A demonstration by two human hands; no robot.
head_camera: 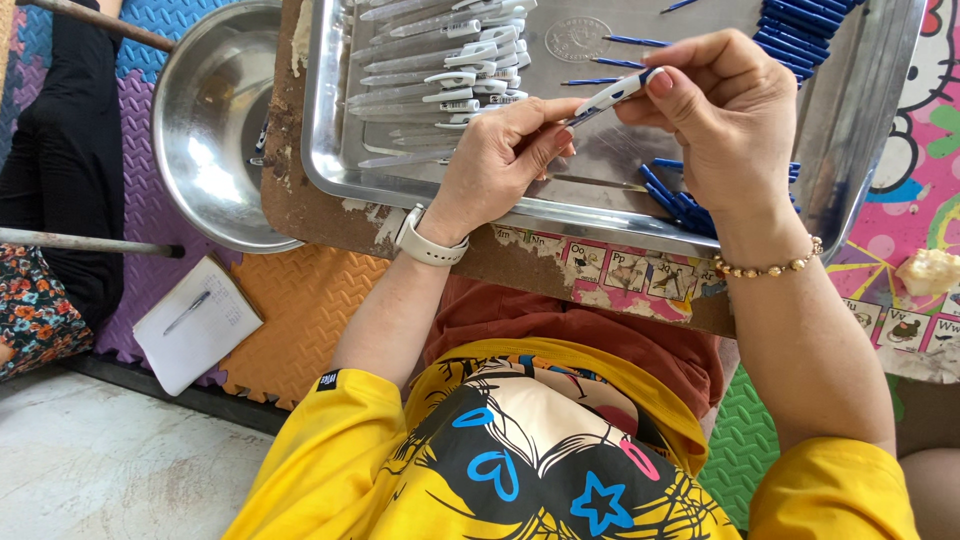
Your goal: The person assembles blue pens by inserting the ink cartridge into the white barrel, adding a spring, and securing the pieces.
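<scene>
From above, both hands meet over a steel tray [860, 120] set on a low board. The left hand [495, 160] pinches the lower end of a white-and-blue pen [608, 95] between thumb and fingers; the right hand [730, 110] is closed on its upper end, thumb on top. The pen's long axis runs on a slant, rising from the left hand toward the right hand. Beyond the left hand's knuckles lies a row of white pen barrels [440, 60]; under the right hand's wrist sit blue refills [680, 200]. Well off the left forearm, a notepad [195, 320] rests on the floor mat.
</scene>
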